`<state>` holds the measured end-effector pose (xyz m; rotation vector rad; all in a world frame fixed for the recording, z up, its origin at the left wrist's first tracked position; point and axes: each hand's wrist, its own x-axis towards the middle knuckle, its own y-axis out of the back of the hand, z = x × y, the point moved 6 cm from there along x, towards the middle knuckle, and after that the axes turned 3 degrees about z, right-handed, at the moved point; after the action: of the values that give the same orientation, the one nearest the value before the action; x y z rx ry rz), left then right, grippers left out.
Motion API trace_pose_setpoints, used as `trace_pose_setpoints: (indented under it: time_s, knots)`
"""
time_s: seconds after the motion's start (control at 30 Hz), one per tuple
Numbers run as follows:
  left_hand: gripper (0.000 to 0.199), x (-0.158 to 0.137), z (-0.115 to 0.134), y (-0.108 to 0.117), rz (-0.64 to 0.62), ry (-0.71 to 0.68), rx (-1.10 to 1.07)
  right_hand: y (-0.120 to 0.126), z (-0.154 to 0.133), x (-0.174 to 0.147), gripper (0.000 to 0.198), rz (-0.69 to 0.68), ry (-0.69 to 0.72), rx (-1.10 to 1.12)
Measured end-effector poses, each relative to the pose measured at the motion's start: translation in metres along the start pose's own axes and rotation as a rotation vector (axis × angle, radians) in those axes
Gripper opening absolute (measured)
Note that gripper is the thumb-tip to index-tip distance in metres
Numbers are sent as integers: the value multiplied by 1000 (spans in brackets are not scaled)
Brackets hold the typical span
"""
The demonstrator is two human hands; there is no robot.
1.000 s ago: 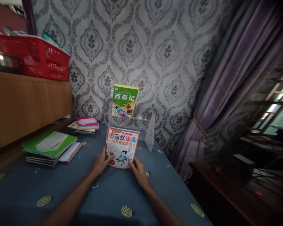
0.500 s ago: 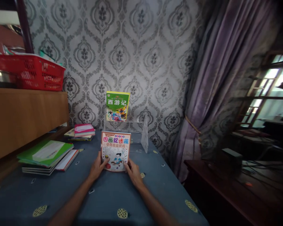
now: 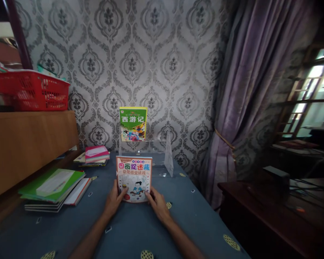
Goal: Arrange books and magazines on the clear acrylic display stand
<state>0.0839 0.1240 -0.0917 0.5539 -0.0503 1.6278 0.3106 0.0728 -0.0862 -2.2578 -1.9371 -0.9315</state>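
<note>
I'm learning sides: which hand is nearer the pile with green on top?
Left. Left hand is right of that pile; right hand is farther, across the held book.

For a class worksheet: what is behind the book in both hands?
A clear stand bearing a green book; part of the stand is hidden by the held book and cannot be seen.

Red slotted basket (image 3: 37,90) at upper left on wooden cabinet (image 3: 32,144), dark pole (image 3: 17,34) behind, grey damask wallpaper (image 3: 162,68) across upper middle, purple curtain (image 3: 240,82) gathered by thin tie (image 3: 224,139) right of center, barred window (image 3: 310,97) far right, dark red table (image 3: 267,208) with box (image 3: 275,172) and loose cables (image 3: 304,190) at lower right.
</note>
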Motion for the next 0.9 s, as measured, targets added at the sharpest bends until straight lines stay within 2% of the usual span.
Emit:
trace_pose_setpoints:
  time_s: [0.13, 0.33, 0.47, 0.6, 0.73, 0.9]
  knots:
    - [54, -4, 7, 3, 19, 8, 8, 1, -1, -1, 47, -2, -28, 7]
    - [40, -9, 18, 6, -6, -8, -16, 1, -9, -4, 37, 18, -32, 67]
    - [46, -9, 22, 7, 1, -8, -99, 3, -14, -3, 33, 51, -23, 132]
    - [44, -9, 25, 8, 6, 29, -10, 3, -15, -2, 31, 75, -25, 148]
    - [48, -8, 29, 4, -34, 25, 23, 1, -13, 1, 31, 58, -31, 155]
    - [48, -1, 32, 0, -103, 7, -50, 0, -15, 9, 31, 42, -9, 109]
